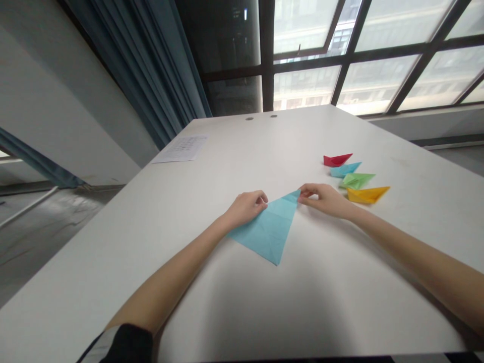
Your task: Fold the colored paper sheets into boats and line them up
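A light blue sheet of origami paper [270,229], folded to a roughly triangular shape with creases across it, is between my hands over the white table. My left hand [247,206] has its fingers closed on the upper left edge of the paper and covers part of it. At the upper right corner, my right hand [321,198] pinches the paper between thumb and fingers. One corner of the paper points down toward me.
To the right stand folded paper boats: red [336,160], blue [345,169], green [357,180] and yellow [367,194], the yellow one close to my right hand. A printed sheet [181,149] lies at the table's [242,151] left edge. Windows and a blue curtain [151,60] are beyond.
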### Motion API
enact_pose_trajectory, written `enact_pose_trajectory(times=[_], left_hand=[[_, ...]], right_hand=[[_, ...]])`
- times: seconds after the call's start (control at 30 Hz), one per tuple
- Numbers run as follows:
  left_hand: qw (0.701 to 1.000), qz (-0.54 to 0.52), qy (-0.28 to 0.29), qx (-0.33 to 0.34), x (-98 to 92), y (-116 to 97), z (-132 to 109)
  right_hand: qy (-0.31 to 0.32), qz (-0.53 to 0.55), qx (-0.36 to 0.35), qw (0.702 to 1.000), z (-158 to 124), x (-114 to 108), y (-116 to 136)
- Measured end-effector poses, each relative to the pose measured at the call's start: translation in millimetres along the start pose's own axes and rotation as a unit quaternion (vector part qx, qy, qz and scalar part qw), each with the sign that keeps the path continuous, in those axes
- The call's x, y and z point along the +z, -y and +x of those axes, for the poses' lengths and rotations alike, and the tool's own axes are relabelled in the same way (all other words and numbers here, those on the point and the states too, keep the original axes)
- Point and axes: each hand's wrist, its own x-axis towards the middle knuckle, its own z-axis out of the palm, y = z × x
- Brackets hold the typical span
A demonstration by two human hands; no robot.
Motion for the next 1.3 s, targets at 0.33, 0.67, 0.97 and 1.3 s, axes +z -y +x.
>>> enact_pose_trajectory(times=[0.33,0.67,0.97,1.3], left_hand=[[0.996,-0.085,0.021,0.013,1.0,-6,3],[0.997,-0.074,0.006,0.013,1.0,-5,2],[0.993,-0.048,0.086,0.060,-9.2,-6,-6],[0.974,0.049,0.198,0.102,-14.0,-4,-18]], right_hand=[[-0.059,0.057,0.040,0.996,3,4,-8],[-0.071,0.030,0.075,0.994,4,1,-16],[-0.065,0.154,0.129,0.977,6,-2,-22],[-0.106,0.332,0.201,0.915,9,-2,-38]])
